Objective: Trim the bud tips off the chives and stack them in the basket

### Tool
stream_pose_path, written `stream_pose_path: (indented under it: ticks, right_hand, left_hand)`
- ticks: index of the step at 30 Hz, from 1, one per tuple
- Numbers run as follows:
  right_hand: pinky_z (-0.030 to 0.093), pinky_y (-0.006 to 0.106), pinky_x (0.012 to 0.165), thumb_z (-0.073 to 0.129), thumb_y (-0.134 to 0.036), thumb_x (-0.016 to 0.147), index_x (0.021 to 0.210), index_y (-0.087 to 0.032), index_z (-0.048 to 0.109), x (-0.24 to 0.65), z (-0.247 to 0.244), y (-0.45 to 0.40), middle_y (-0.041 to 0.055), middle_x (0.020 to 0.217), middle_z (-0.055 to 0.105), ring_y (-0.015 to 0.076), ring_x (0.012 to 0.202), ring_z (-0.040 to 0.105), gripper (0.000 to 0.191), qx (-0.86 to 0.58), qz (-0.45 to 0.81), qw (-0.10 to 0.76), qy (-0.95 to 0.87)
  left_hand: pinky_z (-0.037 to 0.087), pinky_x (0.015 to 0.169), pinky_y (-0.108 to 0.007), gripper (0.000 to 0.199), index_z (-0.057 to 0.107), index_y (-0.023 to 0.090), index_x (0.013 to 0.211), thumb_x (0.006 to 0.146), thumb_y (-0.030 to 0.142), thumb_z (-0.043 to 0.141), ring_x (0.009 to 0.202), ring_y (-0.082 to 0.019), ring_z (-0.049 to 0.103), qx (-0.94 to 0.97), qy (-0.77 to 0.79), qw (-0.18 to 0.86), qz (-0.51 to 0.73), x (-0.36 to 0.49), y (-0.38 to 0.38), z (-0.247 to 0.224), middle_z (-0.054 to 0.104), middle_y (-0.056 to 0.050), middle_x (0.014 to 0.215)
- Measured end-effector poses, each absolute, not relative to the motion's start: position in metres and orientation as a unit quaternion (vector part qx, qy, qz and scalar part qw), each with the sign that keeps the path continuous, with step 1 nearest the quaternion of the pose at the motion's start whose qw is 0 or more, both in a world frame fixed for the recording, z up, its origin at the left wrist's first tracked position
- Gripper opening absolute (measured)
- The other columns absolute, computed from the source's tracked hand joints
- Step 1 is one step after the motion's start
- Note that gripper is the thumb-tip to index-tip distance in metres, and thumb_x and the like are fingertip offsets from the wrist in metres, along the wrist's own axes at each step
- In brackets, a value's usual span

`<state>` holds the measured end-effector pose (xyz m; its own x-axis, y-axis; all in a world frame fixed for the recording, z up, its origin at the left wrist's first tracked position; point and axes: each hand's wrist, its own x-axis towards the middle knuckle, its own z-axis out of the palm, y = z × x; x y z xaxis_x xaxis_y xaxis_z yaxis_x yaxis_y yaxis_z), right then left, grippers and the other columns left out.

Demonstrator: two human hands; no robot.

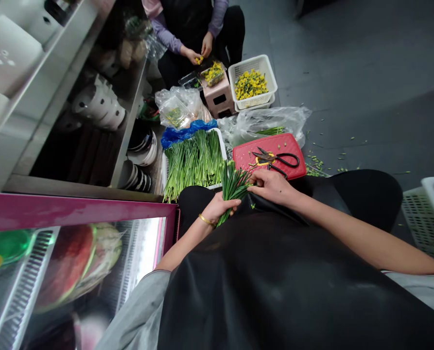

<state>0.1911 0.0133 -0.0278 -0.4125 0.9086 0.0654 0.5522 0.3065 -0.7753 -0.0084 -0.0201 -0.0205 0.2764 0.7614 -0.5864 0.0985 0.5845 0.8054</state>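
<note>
My left hand grips a small bunch of green chive stems at its lower end, over my black apron. My right hand pinches the upper ends of the same bunch. Just beyond, a white tray holds a big pile of green stems. To its right lies a red tray with black scissors on it.
A person sits at the far side, hands on yellow flowers, beside a white basket of yellow flowers and a pink stool. Plastic bags lie on the grey floor. A glass display case stands left, a white basket right.
</note>
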Motion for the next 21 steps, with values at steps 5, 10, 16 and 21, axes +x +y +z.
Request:
stream_pose_path:
  ticks: [5,10,16,21]
  right_hand:
    - [0.037,0.024,0.059,0.060,-0.036,0.079,0.077,-0.018,0.064,0.192,-0.030,0.009,0.0035,0.071,0.062,0.0144,0.064,0.055,0.019,-0.477,0.325,0.219,-0.787]
    - [0.038,0.024,0.063,0.055,-0.046,0.082,0.081,-0.020,0.070,0.191,-0.026,0.008,0.0037,0.078,0.069,0.0166,0.073,0.061,0.030,-0.498,0.364,0.192,-0.764]
    - [0.037,0.024,0.061,0.056,-0.038,0.080,0.077,-0.020,0.070,0.188,-0.027,0.010,0.0017,0.076,0.069,0.0168,0.074,0.062,0.023,-0.560,0.379,0.138,-0.724]
    - [0.038,0.024,0.060,0.058,-0.039,0.079,0.090,-0.019,0.069,0.186,-0.029,0.009,0.0055,0.086,0.068,0.0186,0.076,0.061,0.026,-0.581,0.310,0.113,-0.744]
  left_hand:
    - [0.035,0.040,-0.020,0.038,0.052,0.013,0.069,0.056,0.036,0.078,0.039,-0.006,0.044,0.420,0.560,0.675,0.234,-0.007,-0.020,-0.027,0.051,0.005,0.048]
    - [0.034,0.041,-0.020,0.033,0.049,0.015,0.068,0.059,0.032,0.076,0.038,-0.006,0.043,0.449,0.567,0.656,0.217,-0.006,-0.021,-0.030,0.051,0.006,0.049]
    - [0.033,0.043,-0.020,0.021,0.048,0.016,0.067,0.066,0.023,0.068,0.039,-0.007,0.041,0.504,0.582,0.606,0.201,-0.005,-0.024,-0.038,0.049,0.007,0.048]
    - [0.033,0.047,-0.020,0.017,0.055,0.014,0.070,0.064,0.017,0.070,0.045,-0.006,0.043,0.529,0.592,0.571,0.209,-0.005,-0.025,-0.048,0.050,0.007,0.053]
